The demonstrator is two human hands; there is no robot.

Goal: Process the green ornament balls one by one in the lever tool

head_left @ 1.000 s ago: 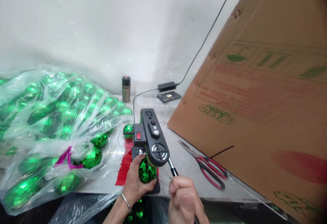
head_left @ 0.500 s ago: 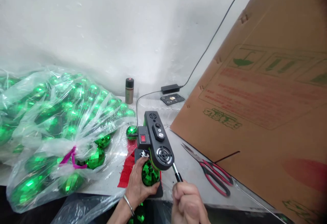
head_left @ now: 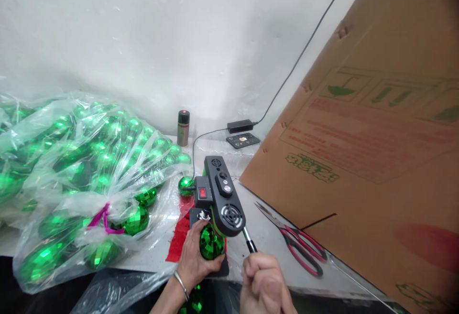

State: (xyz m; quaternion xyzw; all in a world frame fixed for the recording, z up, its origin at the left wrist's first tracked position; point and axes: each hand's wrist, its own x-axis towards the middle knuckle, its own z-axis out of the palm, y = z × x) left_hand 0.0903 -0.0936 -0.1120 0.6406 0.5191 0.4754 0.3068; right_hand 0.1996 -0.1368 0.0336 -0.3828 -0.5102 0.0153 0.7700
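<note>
My left hand [head_left: 198,255], with a bracelet at the wrist, is closed round a shiny green mirror-tiled ball [head_left: 211,243]. The ball sits against the near end of a black machine [head_left: 225,194] that has round vents, a red switch and a cable. My right hand [head_left: 263,278] forms a fist on the black grip of a metal crank handle [head_left: 251,244] that sticks out of the machine's near right side. Beneath the machine lies a red cloth [head_left: 177,240], partly covered. Another green ball [head_left: 185,186] rests at the machine's left.
A clear plastic bag [head_left: 77,161] full of green balls, tied with a purple ribbon [head_left: 103,221], fills the left. Red-handled scissors [head_left: 299,244] lie at right beside a large leaning cardboard box [head_left: 358,161]. Behind stand a small canister [head_left: 182,128], a power adapter [head_left: 240,126] and a phone [head_left: 243,140].
Both hands keep their hold on the ball and the crank handle. The whole view has shifted very slightly; nothing else has visibly moved.
</note>
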